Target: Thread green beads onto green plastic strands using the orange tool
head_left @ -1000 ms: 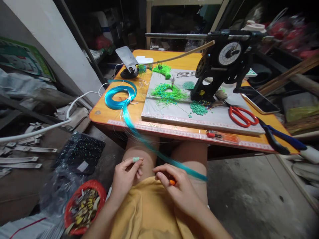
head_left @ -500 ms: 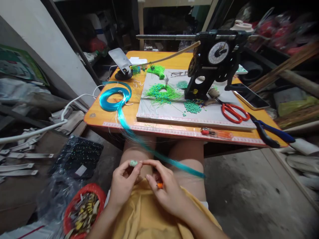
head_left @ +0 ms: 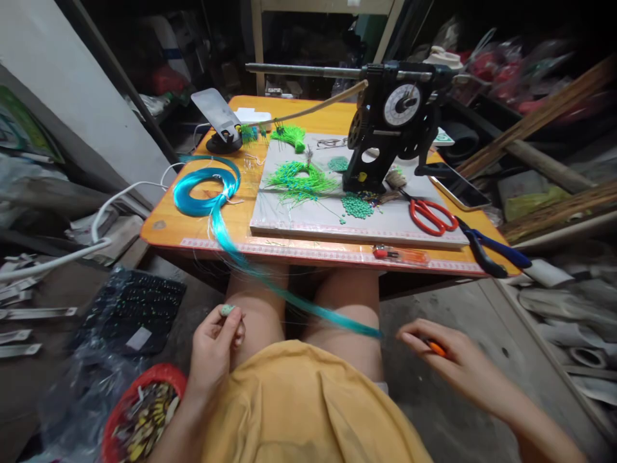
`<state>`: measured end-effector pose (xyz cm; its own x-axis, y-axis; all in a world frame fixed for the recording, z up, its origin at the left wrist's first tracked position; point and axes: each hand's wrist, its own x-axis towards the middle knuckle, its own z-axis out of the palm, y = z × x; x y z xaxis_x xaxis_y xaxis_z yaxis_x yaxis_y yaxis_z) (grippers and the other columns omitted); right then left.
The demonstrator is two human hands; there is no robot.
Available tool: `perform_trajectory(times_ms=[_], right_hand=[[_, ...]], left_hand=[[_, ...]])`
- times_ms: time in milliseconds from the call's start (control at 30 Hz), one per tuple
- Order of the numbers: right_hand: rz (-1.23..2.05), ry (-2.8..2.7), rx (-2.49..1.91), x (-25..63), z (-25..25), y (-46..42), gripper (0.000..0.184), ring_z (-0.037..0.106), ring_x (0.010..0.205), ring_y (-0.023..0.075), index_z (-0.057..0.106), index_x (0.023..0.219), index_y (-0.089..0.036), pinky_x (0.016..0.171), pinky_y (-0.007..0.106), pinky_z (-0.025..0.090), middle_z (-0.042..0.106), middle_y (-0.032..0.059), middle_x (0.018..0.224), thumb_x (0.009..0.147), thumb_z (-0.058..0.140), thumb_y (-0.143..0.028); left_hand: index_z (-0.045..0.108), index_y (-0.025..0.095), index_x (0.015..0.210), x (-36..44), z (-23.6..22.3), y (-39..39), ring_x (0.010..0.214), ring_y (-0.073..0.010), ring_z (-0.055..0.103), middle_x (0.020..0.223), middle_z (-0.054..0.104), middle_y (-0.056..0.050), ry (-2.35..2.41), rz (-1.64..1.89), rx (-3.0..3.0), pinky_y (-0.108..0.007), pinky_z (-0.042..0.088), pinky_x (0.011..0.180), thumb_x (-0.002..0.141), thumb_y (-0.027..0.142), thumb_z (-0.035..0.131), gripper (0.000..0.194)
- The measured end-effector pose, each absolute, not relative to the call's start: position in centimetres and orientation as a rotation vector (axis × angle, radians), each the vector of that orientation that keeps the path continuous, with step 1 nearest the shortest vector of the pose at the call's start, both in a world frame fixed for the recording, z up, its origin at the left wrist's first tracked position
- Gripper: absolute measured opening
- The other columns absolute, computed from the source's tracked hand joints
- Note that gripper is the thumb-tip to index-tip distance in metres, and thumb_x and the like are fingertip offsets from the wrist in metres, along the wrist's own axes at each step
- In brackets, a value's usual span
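Note:
My left hand point(head_left: 216, 341) is closed over my left thigh, thumb pressed to an index finger that wears a pale green wrap point(head_left: 226, 310). Whatever it pinches is too fine to see. Off to the right of my lap, my right hand point(head_left: 450, 350) is closed around a small tool with an orange end point(head_left: 436, 348), mostly hidden in the palm. Its thumb and forefinger meet at the tip, close to the loose end of a bundle of turquoise line point(head_left: 299, 301). That bundle runs across my thighs from a coil point(head_left: 186, 204) on the table.
On the orange table point(head_left: 164, 218), a grey board point(head_left: 274, 222) bears a black winding machine point(head_left: 380, 128), green beads point(head_left: 357, 206), bright green strands point(head_left: 303, 180) and red-handled scissors point(head_left: 431, 217). Pliers point(head_left: 491, 247) and an orange cutter point(head_left: 400, 254) lie near the front edge. A red basket point(head_left: 108, 418) stands lower left.
My hands came together over my lap, fingertips meeting, then parted. My right hand has swung far right with the orange-ended tool; the left shifted slightly left. The view has turned a little right.

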<state>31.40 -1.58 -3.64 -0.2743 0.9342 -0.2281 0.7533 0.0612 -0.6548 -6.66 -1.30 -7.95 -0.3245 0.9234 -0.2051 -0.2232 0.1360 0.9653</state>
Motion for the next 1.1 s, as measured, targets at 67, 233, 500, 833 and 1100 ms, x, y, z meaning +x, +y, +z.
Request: perform_trajectory(times_ms=[67,233,500,833,1100], right_hand=[[0.979,-2.044,-1.776,32.8,-3.5,-2.1,0.026,0.069,0.079,0.0244,0.071,0.088,-0.024,0.072,0.032,0.052,0.075,0.0074,0.087,0.095,0.054,-0.042],[0.902,-1.971,-1.824,31.8,-2.5,-2.9,0.024,0.067,0.071,0.0219,0.069,0.085,-0.023,0.066,0.030,0.049,0.073,0.0053,0.079,0.094,0.053,-0.039],[1.051,-2.259,-1.312,19.6,1.2,-1.6,0.016,0.054,0.065,0.0158,0.054,0.081,-0.023,0.062,0.026,0.041,0.063,0.0010,0.075,0.093,0.048,-0.016],[1.074,-2.455,-1.148,18.1,5.3,4.9,0.017,0.049,0.055,0.0113,0.058,0.077,-0.020,0.053,0.022,0.034,0.056,-0.0034,0.063,0.093,0.054,-0.017],[0.207,-2.313,-1.406,18.9,7.0,16.7,0.013,0.058,0.078,0.0176,0.067,0.088,-0.017,0.070,0.027,0.040,0.065,0.0049,0.085,0.093,0.057,-0.023]], left_hand=[[0.062,0.016,0.071,-6.9,-7.8,-1.1,0.046,-0.0069,0.045,0.053,0.052,0.006,1.389,1.424,0.738,-0.016,0.036,0.042,0.076,0.045,0.080,0.035],[0.060,0.020,0.082,-7.1,-7.5,-1.5,0.045,-0.0048,0.043,0.062,0.052,0.008,1.451,1.616,0.773,-0.013,0.036,0.042,0.077,0.037,0.081,0.028],[0.077,0.027,0.116,-1.6,-2.0,-3.0,0.070,-0.0218,0.073,0.103,0.079,-0.009,1.108,1.081,1.565,-0.029,0.059,0.072,0.072,0.010,0.081,0.047],[0.079,0.026,0.086,-2.9,-1.4,0.5,0.065,-0.0212,0.073,0.073,0.077,-0.003,1.249,1.116,1.828,-0.025,0.055,0.059,0.084,0.021,0.074,0.008],[0.080,0.022,0.084,-2.5,-2.1,0.5,0.050,-0.0185,0.066,0.065,0.074,-0.004,1.345,1.128,1.413,-0.026,0.053,0.048,0.082,0.029,0.072,0.011]])
